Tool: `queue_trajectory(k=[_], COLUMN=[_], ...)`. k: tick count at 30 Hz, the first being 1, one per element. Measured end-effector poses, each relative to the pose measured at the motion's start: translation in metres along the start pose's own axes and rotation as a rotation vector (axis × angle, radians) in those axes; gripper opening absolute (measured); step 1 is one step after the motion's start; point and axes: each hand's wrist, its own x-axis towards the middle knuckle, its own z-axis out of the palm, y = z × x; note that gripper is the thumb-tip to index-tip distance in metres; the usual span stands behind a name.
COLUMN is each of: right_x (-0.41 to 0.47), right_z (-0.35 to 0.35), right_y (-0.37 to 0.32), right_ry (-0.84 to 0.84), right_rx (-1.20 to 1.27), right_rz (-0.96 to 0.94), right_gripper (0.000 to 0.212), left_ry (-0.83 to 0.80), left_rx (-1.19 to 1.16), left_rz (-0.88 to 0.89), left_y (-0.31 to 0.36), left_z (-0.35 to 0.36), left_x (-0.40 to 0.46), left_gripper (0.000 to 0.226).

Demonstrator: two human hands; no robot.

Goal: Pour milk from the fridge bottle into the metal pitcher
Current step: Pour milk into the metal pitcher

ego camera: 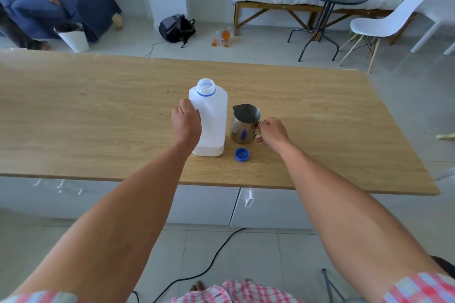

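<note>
Blue cap [242,154] already off (lying by the pitcher); pouring not begun. Left hand [186,122] grasps the upright milk bottle [212,115]; right hand [272,131] grips the metal pitcher [244,123] handle, both on the table [98,110].

We have bare desk [98,118] stretching wide to the left of the milk bottle [211,120] and to the right of the metal pitcher [243,125], so both flanks are open for our hands. Bottle and pitcher stand just beside each other, leaving only a narrow gap between them. The blue cap [242,154] lies at the near side of that gap. The far half of the desk is free.
</note>
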Motion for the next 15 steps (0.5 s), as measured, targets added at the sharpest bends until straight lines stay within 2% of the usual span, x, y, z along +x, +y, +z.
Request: queue_trajectory(k=[6, 10, 15], right_x=[-0.014, -0.018, -0.019], right_z=[0.008, 0.007, 0.005], right_y=[0.005, 0.003, -0.001], right_ry=[-0.094, -0.13, -0.13], right_rx=[0.145, 0.166, 0.171], right_rz=[0.024, -0.001, 0.006], right_gripper=[0.024, 0.018, 0.02], left_ry=[0.051, 0.059, -0.008], left_rx=[-0.073, -0.067, 0.227], left_rz=[-0.055, 0.015, 0.129], left_y=[0.009, 0.018, 0.041], left_z=[0.002, 0.005, 0.007], left_x=[-0.009, -0.01, -0.001], left_gripper=[0.032, 0.034, 0.035])
